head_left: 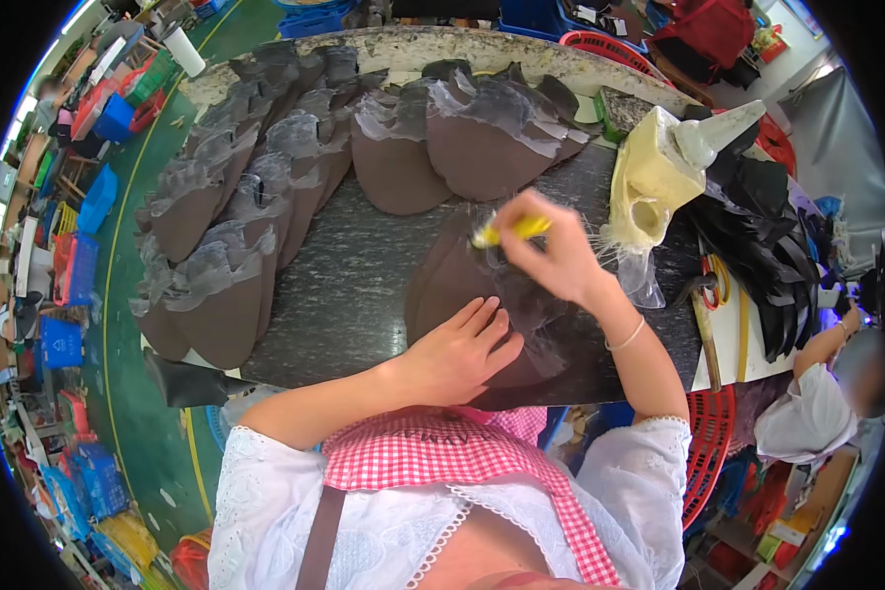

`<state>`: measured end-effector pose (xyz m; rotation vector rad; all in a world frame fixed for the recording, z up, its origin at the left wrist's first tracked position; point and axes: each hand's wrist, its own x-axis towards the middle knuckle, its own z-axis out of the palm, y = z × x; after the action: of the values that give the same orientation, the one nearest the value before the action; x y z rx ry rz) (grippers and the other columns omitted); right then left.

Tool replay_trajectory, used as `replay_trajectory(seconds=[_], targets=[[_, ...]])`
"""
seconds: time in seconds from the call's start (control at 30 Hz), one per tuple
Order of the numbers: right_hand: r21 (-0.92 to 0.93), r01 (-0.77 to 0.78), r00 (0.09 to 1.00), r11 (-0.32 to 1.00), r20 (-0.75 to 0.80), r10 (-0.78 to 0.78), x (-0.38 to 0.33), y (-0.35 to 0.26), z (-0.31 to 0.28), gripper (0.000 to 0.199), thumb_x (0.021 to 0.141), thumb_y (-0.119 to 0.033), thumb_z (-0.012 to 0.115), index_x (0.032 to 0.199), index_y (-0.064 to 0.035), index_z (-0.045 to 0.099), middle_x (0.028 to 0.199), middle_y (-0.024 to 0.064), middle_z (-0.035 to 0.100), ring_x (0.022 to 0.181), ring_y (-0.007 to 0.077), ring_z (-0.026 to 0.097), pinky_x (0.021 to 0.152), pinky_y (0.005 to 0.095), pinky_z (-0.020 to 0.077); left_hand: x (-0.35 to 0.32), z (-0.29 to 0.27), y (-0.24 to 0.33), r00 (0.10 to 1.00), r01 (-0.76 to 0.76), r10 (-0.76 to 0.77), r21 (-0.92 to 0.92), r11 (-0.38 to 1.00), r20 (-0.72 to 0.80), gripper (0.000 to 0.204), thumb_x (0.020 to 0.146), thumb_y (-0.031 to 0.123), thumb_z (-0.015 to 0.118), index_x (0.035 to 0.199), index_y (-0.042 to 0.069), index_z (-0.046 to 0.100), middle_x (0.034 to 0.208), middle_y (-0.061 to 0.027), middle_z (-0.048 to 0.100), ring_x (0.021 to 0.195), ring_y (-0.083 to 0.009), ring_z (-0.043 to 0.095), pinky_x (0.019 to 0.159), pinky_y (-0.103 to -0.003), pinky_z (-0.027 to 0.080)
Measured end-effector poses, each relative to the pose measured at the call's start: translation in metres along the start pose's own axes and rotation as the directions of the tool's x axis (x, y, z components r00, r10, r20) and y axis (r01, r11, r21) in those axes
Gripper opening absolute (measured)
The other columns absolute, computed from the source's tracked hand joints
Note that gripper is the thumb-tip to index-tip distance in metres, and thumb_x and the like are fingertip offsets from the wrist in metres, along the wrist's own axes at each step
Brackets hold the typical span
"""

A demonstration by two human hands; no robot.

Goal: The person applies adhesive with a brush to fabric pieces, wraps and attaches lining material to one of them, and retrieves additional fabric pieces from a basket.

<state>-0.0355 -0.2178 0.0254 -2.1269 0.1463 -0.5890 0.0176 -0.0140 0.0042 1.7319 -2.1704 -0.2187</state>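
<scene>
My left hand (pixel 462 346) lies with fingers outstretched on a dark brown, rounded sheet piece (pixel 433 285) on the worktable. In my right hand (pixel 553 246) is a small yellow brush (pixel 527 228), its tip at the far part of that piece. The bristles are blurred. A shiny, pale, glue-like film covers the piece's right side. Beyond it lie similar coated pieces (pixel 492 147), and overlapping rows of coated pieces (pixel 216 270) run along the left. A cream plastic glue bottle (pixel 654 177) with a cone spout and crusted opening stands right of my right hand.
At right, black strips (pixel 757 246) are heaped beside scissors with orange handles (pixel 723 280) and a hammer (pixel 706 334). A red basket (pixel 710 452) stands below the table's right edge. A co-worker (pixel 816 393) sits at far right. Blue crates (pixel 96 482) line the green floor at left.
</scene>
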Motion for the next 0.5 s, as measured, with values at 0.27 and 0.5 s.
replay_trajectory(seconds=[0.27,0.5], targets=[[-0.418,-0.350,0.810,0.838,-0.585,0.047,-0.055,0.028,-0.116,0.010,0.092,-0.010,0.058,0.088,-0.0010,0.056,0.083,0.0053,0.066,0.059,0.0040,0.050,0.054,0.0174,0.0364,-0.014,-0.021,-0.055,0.574,0.002,-0.744,-0.909,-0.417,0.343,0.039,0.089,0.012,0.060,0.124,0.001,0.048,0.111,-0.0139,0.062,0.098,-0.0236,0.064,0.086,-0.035,0.053],[0.268,0.204,0.957,0.942,-0.257,-0.135,-0.041,-0.009,-0.040,0.009,0.090,-0.007,0.055,0.095,-0.0004,0.056,0.094,0.0122,0.065,0.074,0.0147,0.059,0.070,0.0277,0.0485,-0.012,-0.017,-0.067,0.626,0.014,-0.689,-0.889,-0.458,0.365,0.038,0.090,0.010,0.059,0.125,0.000,0.047,0.113,-0.0129,0.061,0.096,-0.0215,0.064,0.084,-0.034,0.054]])
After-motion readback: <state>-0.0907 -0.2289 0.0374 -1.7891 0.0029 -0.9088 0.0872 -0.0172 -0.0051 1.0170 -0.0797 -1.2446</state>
